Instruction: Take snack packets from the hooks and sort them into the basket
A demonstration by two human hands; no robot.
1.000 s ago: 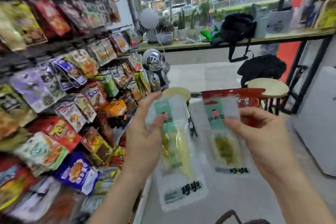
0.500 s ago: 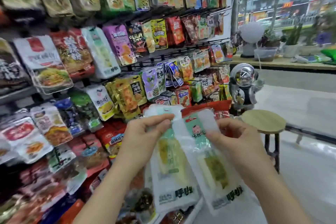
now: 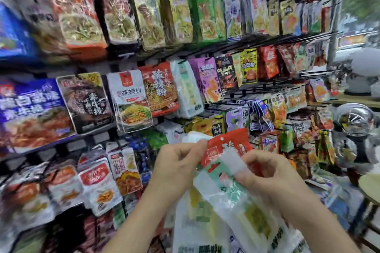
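Head view had swung off the window and back onto the hook rack (image 3: 123,55), and both hands had come together. Left hand (image 3: 176,162), grip pinched on the yellow-filled white packet (image 3: 197,222); right hand (image 3: 273,172), grip pinched on the white-and-green packet (image 3: 242,197), with the red packet (image 3: 224,146) sandwiched behind. Probably stacking them for the basket, which was out of sight. The printing was Chinese, too smeared to read.
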